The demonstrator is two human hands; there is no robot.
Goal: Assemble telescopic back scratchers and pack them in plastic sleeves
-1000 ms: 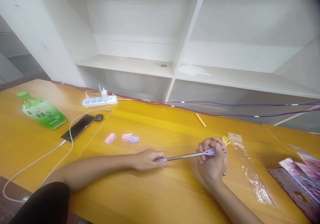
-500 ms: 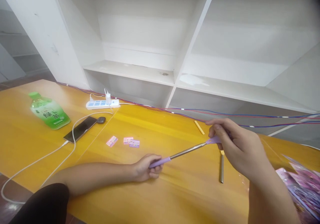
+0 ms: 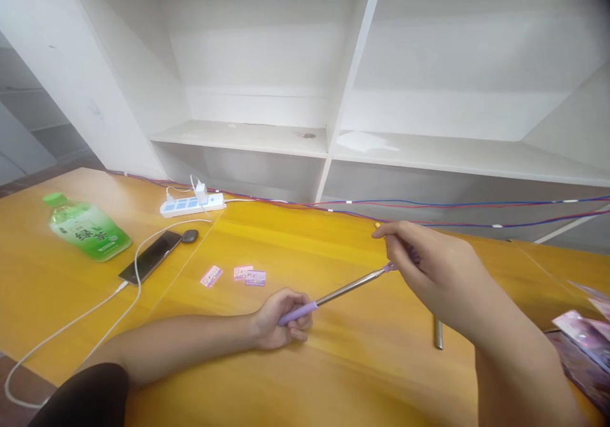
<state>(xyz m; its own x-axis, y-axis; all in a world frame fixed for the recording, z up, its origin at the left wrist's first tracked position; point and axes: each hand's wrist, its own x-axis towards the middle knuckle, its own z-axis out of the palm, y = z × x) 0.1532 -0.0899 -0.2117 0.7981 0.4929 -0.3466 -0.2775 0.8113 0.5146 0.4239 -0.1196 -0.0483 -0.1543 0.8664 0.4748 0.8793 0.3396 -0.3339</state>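
A slim metal rod (image 3: 351, 287) with a purple grip at one end and a purple piece at the other slants up to the right above the table. My left hand (image 3: 284, 319) is closed round the purple grip, palm turned up. At the far end, my right hand (image 3: 424, 255) pinches the purple piece, which its fingers mostly hide. Below my right hand lies a short metal tube (image 3: 438, 333), its upper part covered by the hand. The tip of a small yellow stick (image 3: 378, 225) shows just beyond my right fingertips.
Small printed cards (image 3: 256, 278) lie left of centre. Further left are a phone (image 3: 150, 258) with a white cable, a green bottle (image 3: 90, 230) and a power strip (image 3: 190, 205). Plastic-wrapped pink packs (image 3: 581, 338) sit at the right edge. Cables (image 3: 419, 204) run along the shelving behind.
My right hand has closed further over the purple piece, covering more of it. The view has shifted slightly, and my right hand now hides most of the yellow stick. My left hand keeps its hold.
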